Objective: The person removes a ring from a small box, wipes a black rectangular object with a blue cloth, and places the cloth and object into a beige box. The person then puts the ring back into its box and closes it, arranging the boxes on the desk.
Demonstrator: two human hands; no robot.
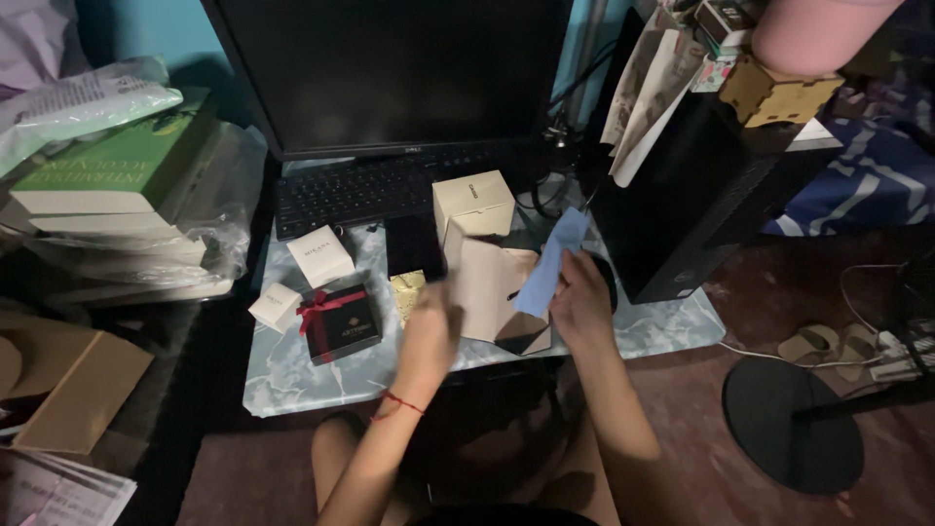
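- the right hand (581,304) pinches a pale blue cloth (550,261), fingers closed on its lower end, just in front of the black monitor (390,68).
- the left hand (433,326) is blurred; its grip cannot be told, though it touches an open beige box (492,287).
- left of that box lies a black box with a red ribbon (339,323); a closed cream box (473,202) sits behind it, nearer the monitor.

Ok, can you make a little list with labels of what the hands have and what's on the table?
left hand: blurred, at the open tan box
right hand: holds a light blue cloth
table: marbled top
near the hands: black box with red ribbon, two small white boxes, cream cube box
behind: keyboard, monitor
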